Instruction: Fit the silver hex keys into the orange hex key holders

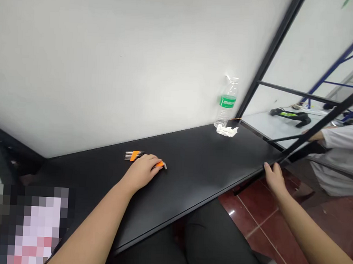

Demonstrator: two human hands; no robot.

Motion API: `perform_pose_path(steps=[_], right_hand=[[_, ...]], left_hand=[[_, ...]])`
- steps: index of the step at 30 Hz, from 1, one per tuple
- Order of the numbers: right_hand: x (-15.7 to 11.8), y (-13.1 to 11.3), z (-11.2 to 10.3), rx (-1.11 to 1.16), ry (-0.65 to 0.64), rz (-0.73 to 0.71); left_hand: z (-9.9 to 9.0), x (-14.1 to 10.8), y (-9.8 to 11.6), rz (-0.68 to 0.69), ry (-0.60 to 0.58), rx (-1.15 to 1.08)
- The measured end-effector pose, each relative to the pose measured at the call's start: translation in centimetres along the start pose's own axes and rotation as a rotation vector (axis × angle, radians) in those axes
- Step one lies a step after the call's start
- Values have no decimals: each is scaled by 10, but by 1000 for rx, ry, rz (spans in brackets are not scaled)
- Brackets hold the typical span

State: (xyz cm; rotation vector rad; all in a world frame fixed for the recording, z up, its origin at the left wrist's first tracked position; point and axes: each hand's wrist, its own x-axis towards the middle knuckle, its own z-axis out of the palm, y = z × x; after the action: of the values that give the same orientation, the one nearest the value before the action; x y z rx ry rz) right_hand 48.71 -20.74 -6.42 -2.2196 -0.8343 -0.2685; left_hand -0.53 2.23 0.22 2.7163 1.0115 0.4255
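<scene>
My left hand [143, 170] rests on the black tabletop [189, 168], its fingers curled over an orange and black hex key set. To the left of the fingers, several thin metal key shafts in an orange holder [135, 156] stick out. Past my fingertips on the right, another orange part [160, 164] with a bent metal end shows. My hand covers the middle, so I cannot tell whether both ends belong to one set. My right hand [274, 178] grips the right front edge of the tabletop, fingertips on top.
A clear plastic bottle [227, 105] with a green label stands against the wall, crumpled white tissue [227, 130] before it. Black metal frame bars [298, 93] rise at the right end. Beyond them, a person in a white shirt [344, 144] sits by a white table [265, 125].
</scene>
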Motion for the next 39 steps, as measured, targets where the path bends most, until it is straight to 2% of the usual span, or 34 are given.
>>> perform_pose_path(steps=[1,2,3,5,7,9,11,14,15,18,21,25,28,31,32,34,36,39], right_hand=[[-6,-8,-4,7,20,-11],[-14,-22,-7,38,62,-103],[-24,-42,-8,106,28,-259],[-47,-96,-5,289,-216,-506],[-66,-162,7,431,-560,-661],[-79,-225,30,457,-820,-759],[-83,-276,58,419,-979,-826],[-83,-319,96,417,-1042,-932],[-83,-325,105,432,-1073,-973],[-86,-328,121,521,-1217,-899],[-86,-322,126,568,-1238,-850],[-70,-314,132,402,-1144,-800],[-54,-309,137,169,-930,-743],[-45,-306,138,62,-709,-785],[-44,-305,138,57,-696,-827],[-45,-304,138,47,-752,-919],[-47,-303,138,4,-817,-973],[-49,-301,139,-57,-849,-972]], left_hand=[[0,-1,1,-8,12,-6],[0,-1,1,-12,11,-15],[0,-2,2,-26,7,-25],[1,-2,3,-87,22,-27],[1,-2,5,-136,4,-37],[0,-2,7,-170,-29,-74],[0,-1,8,-192,-39,-111],[0,-1,8,-185,-32,-113],[1,-2,8,-187,-28,-108],[2,-4,9,-188,-14,-80],[3,-6,10,-137,6,-36],[-1,-7,5,-187,130,42],[-8,-10,-11,-363,218,194],[-11,-15,-30,-487,138,229],[-11,-16,-35,-497,91,203],[-10,-17,-41,-496,28,159],[-9,-17,-42,-492,25,144],[-8,-14,-38,-483,63,138]])
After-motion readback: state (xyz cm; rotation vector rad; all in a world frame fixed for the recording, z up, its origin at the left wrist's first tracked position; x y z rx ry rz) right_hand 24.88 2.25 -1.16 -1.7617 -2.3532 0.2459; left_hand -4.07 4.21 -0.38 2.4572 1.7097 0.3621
